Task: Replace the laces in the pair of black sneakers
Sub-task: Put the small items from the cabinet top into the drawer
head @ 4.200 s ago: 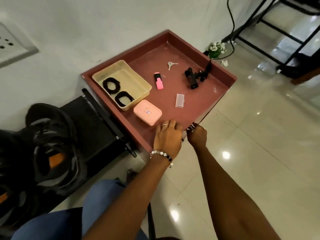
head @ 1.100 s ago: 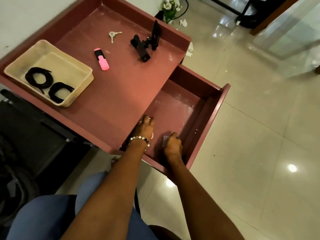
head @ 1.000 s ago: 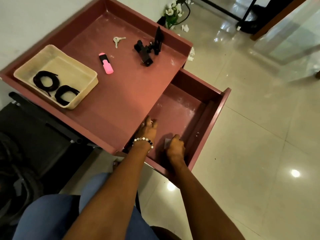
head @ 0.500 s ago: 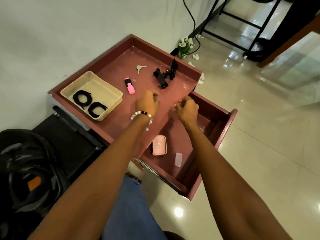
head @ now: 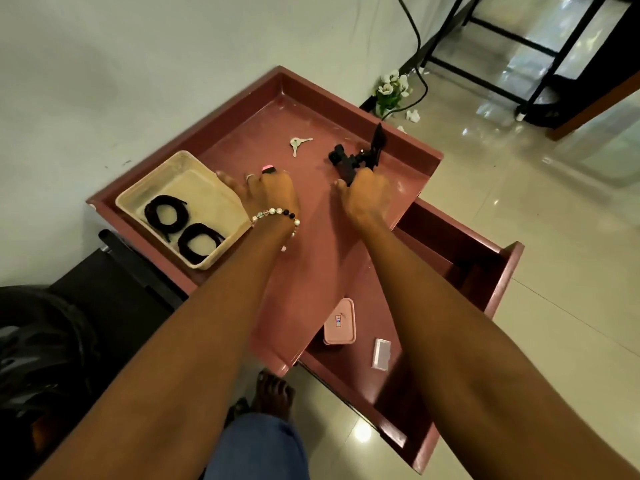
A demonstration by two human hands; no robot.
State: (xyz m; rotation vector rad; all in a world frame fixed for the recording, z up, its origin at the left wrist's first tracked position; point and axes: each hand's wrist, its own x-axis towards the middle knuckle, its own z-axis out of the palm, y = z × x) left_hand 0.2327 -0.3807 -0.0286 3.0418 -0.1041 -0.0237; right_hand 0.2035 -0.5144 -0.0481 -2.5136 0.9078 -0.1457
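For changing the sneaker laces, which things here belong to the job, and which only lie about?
For the job:
- two coiled black laces
- cream tray holding them

Only lying about:
- keys
- black clamp at the right hand
- pink marker under the left hand
- pink box and clear case in the open drawer

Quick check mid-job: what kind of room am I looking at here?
Probably a room in a home: a maroon side table with an open drawer against a plain wall, a glossy tiled floor, keys and coiled black laces in a cream tray.
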